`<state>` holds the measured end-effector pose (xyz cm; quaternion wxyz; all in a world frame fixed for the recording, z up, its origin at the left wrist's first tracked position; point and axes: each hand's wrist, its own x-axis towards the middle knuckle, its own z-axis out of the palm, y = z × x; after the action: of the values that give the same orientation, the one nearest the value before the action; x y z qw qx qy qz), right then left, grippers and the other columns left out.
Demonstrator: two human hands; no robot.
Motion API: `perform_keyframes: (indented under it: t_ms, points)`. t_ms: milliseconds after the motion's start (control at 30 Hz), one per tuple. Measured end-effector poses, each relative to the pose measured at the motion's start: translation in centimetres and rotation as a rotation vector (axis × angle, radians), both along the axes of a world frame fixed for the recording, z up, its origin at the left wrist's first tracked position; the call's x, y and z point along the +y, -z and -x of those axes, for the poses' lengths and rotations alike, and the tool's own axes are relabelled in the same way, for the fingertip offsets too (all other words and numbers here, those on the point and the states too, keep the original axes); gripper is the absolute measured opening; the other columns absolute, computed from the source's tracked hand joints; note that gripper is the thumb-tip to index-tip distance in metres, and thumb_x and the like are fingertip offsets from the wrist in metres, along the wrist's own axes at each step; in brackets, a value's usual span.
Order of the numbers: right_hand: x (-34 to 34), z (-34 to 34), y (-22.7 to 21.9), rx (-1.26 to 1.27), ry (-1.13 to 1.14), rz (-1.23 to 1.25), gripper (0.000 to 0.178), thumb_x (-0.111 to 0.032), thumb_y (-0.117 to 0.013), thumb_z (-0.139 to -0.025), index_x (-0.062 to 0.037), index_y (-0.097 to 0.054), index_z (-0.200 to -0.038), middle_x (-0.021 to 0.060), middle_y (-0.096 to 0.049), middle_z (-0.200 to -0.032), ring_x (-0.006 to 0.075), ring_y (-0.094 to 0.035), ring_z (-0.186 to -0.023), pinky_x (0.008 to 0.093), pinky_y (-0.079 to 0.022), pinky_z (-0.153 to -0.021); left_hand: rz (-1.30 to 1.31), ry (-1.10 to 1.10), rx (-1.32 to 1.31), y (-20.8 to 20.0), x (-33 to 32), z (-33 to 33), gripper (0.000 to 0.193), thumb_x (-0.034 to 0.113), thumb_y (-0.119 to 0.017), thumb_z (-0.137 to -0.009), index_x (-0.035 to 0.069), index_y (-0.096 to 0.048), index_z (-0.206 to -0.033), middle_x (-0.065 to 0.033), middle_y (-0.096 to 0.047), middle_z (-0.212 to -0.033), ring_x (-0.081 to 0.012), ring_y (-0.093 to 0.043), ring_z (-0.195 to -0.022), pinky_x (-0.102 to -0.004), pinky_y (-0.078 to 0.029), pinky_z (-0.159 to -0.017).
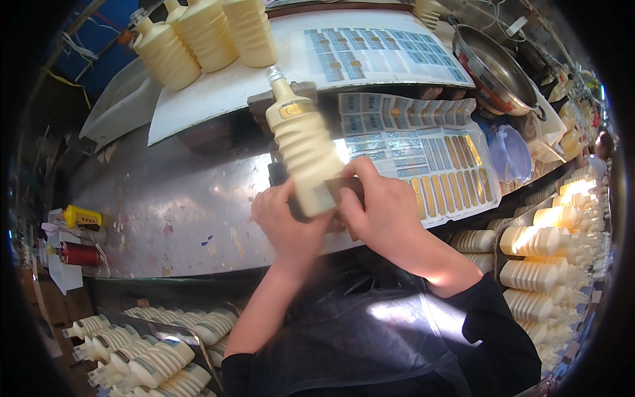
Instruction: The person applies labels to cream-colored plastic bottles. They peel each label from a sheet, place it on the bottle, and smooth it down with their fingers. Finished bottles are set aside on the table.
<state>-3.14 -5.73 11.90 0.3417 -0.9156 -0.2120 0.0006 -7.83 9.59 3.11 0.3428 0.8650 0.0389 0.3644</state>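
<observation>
A cream bottle (305, 147) with a ribbed body and a clear capped neck lies tilted in front of me, its neck pointing away. It bears a gold label (297, 108) at the shoulder and a bluish-grey label (320, 199) near its base. My left hand (286, 217) is closed around the base end from the left. On the other side, my right hand (387, 206) grips a small flat brown piece (342, 188) against the bottle beside the lower label; its exact kind is unclear. A brown block (259, 102) shows behind the bottle's shoulder.
Label sheets (423, 155) lie right of the bottle, with more on the white board (291, 53) beyond. Several bottles (210, 40) stand there. A pan (496, 66) and purple basin (509, 153) sit at right. Racked bottles (155, 360) fill lower left; more bottles (534, 274) lie right.
</observation>
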Motion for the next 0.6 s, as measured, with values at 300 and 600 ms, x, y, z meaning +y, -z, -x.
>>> perform_keyframes:
  t_ms: [300, 600]
  points:
    - [-0.4, -0.1, 0.0, -0.07, 0.046, 0.09, 0.017, -0.019, -0.06, -0.095, -0.009, -0.055, -0.107, 0.0138, -0.066, -0.065, 0.0377, -0.067, -0.059, 0.0461, -0.052, -0.057, -0.017, -0.005, -0.016, 0.2, 0.1, -0.1, 0.073, 0.02, -0.09, -0.065, 0.007, -0.055, -0.129, -0.0081, -0.056, -0.106, -0.0293, -0.053, -0.104, -0.0443, -0.037, -0.099]
    - [-0.3, 0.6, 1.0, -0.069, 0.028, -0.008, 0.019, -0.016, -0.061, -0.096, -0.009, -0.056, -0.113, 0.017, -0.069, -0.073, 0.0396, -0.068, -0.067, 0.046, -0.053, -0.062, 0.029, 0.018, -0.016, 0.4, 0.4, -0.2, 0.077, 0.018, -0.092, -0.062, 0.006, -0.056, -0.129, -0.0088, -0.057, -0.108, -0.03, -0.054, -0.104, -0.044, -0.038, -0.098]
